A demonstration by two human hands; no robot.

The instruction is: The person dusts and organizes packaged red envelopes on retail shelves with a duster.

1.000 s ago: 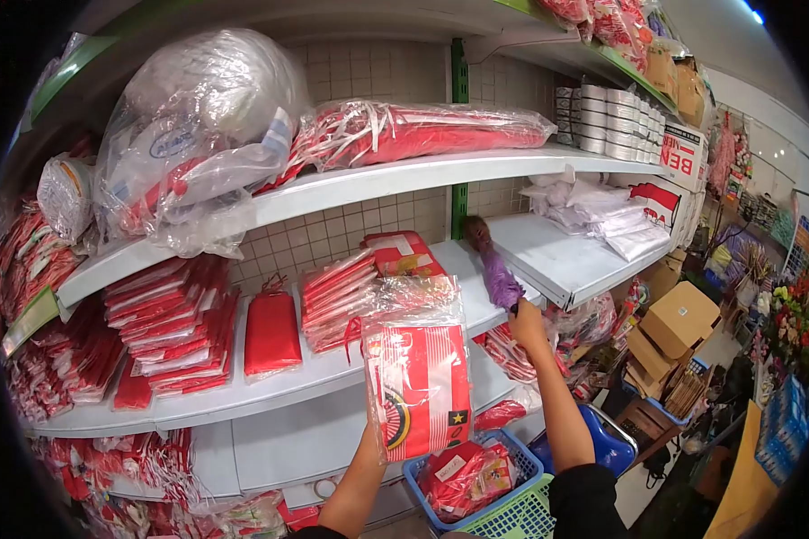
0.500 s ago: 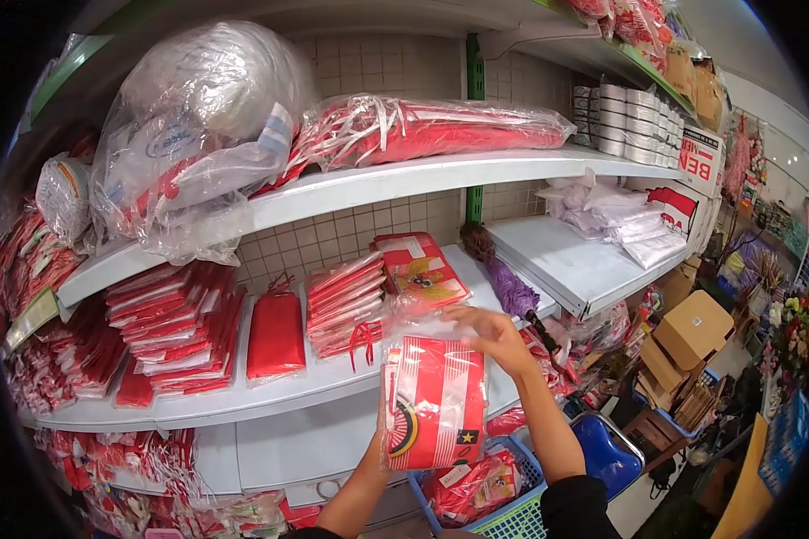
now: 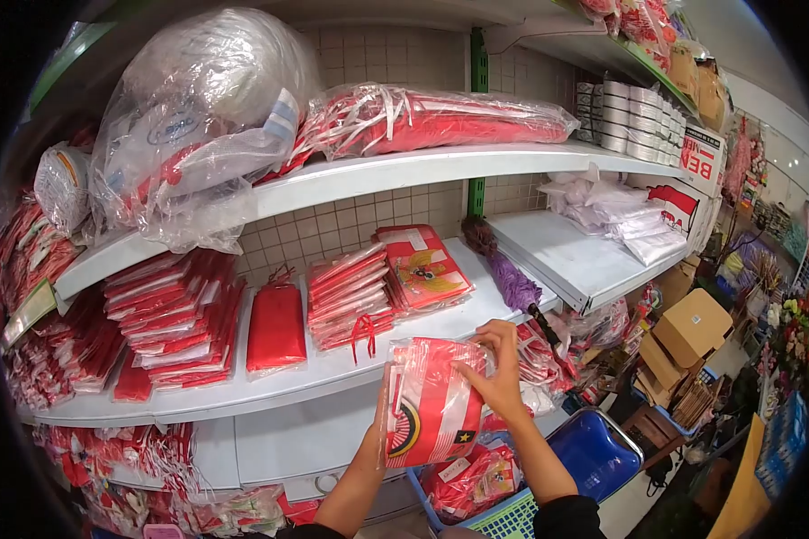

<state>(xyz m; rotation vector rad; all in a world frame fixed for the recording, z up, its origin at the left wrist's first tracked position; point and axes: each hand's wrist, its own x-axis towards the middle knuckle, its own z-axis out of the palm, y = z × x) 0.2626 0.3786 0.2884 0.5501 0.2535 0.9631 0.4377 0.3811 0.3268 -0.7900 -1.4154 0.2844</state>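
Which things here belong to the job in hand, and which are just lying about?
In the job:
Red packet, held
Right hand, on the packet
Perhaps the stacked packets on the shelf

Seemingly just lying about:
White rolls
Blue chair
Cardboard box

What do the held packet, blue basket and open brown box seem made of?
Held packet: clear, glossy plastic film, by its highlights; striped contents may be fabric.
Blue basket: probably plastic, from its smooth, evenly coloured rim.
Open brown box: likely matte cardboard, by folded flaps.
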